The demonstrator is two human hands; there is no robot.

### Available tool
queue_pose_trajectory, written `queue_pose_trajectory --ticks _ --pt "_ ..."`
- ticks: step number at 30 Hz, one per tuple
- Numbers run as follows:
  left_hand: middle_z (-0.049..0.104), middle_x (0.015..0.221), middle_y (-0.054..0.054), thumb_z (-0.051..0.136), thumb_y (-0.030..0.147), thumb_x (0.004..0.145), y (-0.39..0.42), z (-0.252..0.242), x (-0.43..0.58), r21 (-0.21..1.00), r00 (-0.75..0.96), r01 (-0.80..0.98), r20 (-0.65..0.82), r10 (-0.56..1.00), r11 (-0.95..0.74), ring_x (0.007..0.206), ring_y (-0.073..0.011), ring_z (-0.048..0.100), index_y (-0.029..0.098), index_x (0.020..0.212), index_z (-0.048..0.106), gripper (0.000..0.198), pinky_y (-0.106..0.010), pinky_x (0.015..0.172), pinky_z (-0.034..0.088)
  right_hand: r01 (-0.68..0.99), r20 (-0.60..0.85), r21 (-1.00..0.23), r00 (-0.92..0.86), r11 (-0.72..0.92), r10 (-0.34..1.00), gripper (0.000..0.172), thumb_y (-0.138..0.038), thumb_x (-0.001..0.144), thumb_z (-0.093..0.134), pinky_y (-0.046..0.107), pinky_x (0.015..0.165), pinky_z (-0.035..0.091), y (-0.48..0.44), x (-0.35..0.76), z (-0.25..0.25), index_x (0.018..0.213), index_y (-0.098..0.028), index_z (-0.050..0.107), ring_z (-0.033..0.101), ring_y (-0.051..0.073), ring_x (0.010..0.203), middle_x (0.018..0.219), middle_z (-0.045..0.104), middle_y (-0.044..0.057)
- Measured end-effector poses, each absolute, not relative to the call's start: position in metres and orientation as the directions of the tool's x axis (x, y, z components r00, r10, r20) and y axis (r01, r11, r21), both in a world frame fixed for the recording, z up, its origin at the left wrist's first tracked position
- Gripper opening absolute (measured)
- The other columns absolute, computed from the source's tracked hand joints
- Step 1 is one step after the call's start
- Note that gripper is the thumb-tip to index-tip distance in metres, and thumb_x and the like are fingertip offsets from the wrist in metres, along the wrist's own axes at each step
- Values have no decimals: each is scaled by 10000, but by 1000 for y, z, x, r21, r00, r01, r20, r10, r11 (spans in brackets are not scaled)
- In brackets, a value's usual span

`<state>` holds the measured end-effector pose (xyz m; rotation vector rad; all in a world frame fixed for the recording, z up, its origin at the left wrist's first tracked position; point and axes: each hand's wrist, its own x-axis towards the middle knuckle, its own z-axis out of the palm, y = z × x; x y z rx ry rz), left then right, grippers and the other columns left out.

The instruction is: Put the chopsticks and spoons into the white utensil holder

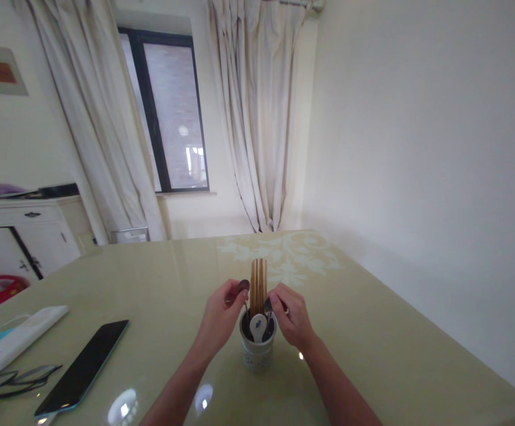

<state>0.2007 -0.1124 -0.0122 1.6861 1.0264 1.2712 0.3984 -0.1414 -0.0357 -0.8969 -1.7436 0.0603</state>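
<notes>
A white patterned utensil holder (257, 358) stands upright on the table, between my two hands. Several wooden chopsticks (258, 284) rise from its back, and a white ceramic spoon (258, 326) with a small dark mark leans at its front. My left hand (224, 310) is closed on a metal spoon (244, 286), pinching it near its bowl, with the handle reaching down into the holder. On the other side, my right hand (292, 310) pinches a second metal spoon (268, 305) at the holder's right rim; its lower part is hidden inside.
To the left on the pale green table (169, 296) lie a black-screened phone (84, 367), glasses (18, 380) and a white box-like object (26, 337). A red stool or basin (0, 290) and a white cabinet (39, 231) are beyond. A wall (430, 177) borders the right side.
</notes>
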Motion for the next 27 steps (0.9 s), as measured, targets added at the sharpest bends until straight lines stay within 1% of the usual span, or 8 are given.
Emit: queue_pose_trajectory --ticks 5,8,12,15,17,19,23,27 --pt "767 914 -79 690 542 861 -114 -27 203 926 176 179 303 937 -333 866 -248 741 207 928 720 343 -348 730 598 514 796 -490 -65 704 601 410 -367 1131 389 308 655 460 -142 399 -40 892 -211 683 613 188 682 748 651 32" --pt "754 937 -87 698 602 867 -115 -32 201 942 256 152 255 933 -299 859 -249 736 197 976 712 419 -358 745 597 447 761 -586 16 676 649 398 -500 1113 421 295 619 452 -139 403 -41 982 -214 665 585 180 639 736 630 8" --pt "759 1118 -117 694 686 873 -121 -39 190 976 392 21 191 900 -217 1069 -287 719 205 1142 702 552 -422 948 578 296 605 -751 -50 590 795 636 -803 982 460 282 614 454 -133 419 -38 1095 -210 664 575 181 662 759 609 -10" --pt "671 1423 -133 757 663 845 -127 -45 179 992 582 -85 129 803 -98 1309 -316 629 237 1386 621 702 -475 1136 480 228 417 -855 -229 465 879 809 -913 854 531 343 768 535 -130 431 -35 1186 -197 709 666 238 852 972 713 61" --pt "601 1522 -141 903 567 730 -129 -52 173 997 679 -77 74 730 -28 1351 -342 605 253 1507 523 920 -510 1175 447 163 294 -915 -351 368 889 829 -891 791 651 412 875 559 -131 434 -34 1230 -192 723 699 294 987 1091 745 100" --pt "608 1509 -151 993 441 628 -128 -61 172 999 698 -38 29 715 -4 1325 -360 626 246 1521 501 1038 -535 1172 451 107 210 -953 -439 283 873 803 -812 712 799 459 920 572 -134 431 -34 1220 -193 743 715 327 1038 1109 766 104" --pt "669 1430 -156 990 351 637 -122 -76 179 999 618 -1 37 785 -46 1298 -372 651 220 1407 599 874 -523 1143 487 100 160 -965 -508 243 846 735 -508 535 1018 486 1009 563 -139 417 -33 1158 -201 778 738 326 1056 1054 798 69" --pt "702 1381 -171 973 320 647 -118 -81 186 994 547 -52 106 830 -92 1283 -381 663 194 1319 648 758 -517 1103 524 111 122 -973 -493 202 861 810 -341 506 1039 506 1080 526 -136 409 -39 1245 -183 750 718 350 1160 1187 795 105"
